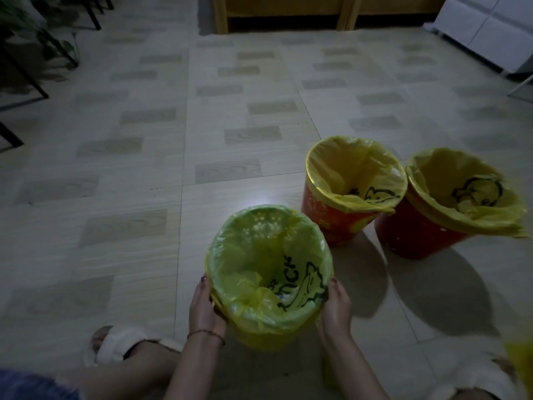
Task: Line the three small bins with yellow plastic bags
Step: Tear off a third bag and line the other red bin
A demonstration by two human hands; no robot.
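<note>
Gripping its crinkled yellow bag [259,272] at the rim, the left hand [205,306] and right hand [336,307] were curled around the round bin [269,332], lower centre.

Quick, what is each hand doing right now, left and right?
Left hand: holds the near bin by its bag-covered rim, fingers curled round the side.
Right hand: grips the opposite side of that rim.

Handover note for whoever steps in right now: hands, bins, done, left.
Left hand and right hand grip opposite sides of the near bin at the rim, over its yellow bag.
The two red bins stand on the floor behind to the right, each with a bag folded over the rim.
Done: all three hold bags.
Left: probably only settle the near bin's bag and let go.
</note>
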